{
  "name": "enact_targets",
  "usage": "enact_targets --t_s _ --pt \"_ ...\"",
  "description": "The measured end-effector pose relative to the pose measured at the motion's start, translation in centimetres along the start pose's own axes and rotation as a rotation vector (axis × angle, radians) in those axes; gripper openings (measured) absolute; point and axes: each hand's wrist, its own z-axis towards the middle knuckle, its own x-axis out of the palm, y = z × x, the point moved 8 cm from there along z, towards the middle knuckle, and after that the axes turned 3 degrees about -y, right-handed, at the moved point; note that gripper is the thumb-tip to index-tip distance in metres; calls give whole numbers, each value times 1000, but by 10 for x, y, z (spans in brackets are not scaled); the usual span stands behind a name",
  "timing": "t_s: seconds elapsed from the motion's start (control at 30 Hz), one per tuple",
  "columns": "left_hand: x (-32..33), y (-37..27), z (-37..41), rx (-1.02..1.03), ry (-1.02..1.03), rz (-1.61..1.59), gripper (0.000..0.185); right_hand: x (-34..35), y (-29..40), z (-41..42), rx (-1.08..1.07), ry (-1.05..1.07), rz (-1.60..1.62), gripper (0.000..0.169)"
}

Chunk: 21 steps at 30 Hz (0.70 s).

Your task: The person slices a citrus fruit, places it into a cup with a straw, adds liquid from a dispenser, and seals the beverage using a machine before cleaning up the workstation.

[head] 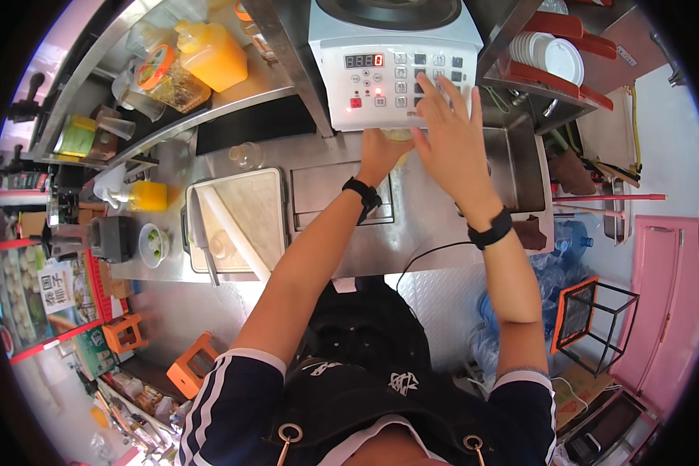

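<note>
A white syrup dispenser [341,87] with a numbered keypad and a lit red display stands at the top middle. My left hand [378,154] is just below its front edge, closed around a clear cup [397,135] mostly hidden by the hand and the machine. Spread over the right part of the keypad is my right hand [457,134]. Its index fingertip is at one of the dark buttons; whether it presses cannot be seen. The right hand holds nothing.
Left on the steel counter [320,256], a cutting board [250,209] bears a knife [201,227] and a white rod [233,233]. A bowl of green fruit [154,244] sits farther left. At right is a sink [515,169]. Shelves [250,99] flank the dispenser.
</note>
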Motion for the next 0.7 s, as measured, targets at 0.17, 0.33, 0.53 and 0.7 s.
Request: enact_targets --t_s 0.17,0.33,0.53,0.7 --pt "-5 1 3 -58 -33 15 55 -33 -5 -19 153 -25 254 30" --pt "-1 7 6 -150 30 89 61 -19 -5 -102 301 94 349 29" --pt "-1 5 8 -124 22 115 61 14 9 -219 508 283 431 27" --pt "-3 7 9 -51 36 136 61 28 24 -255 551 394 484 25"
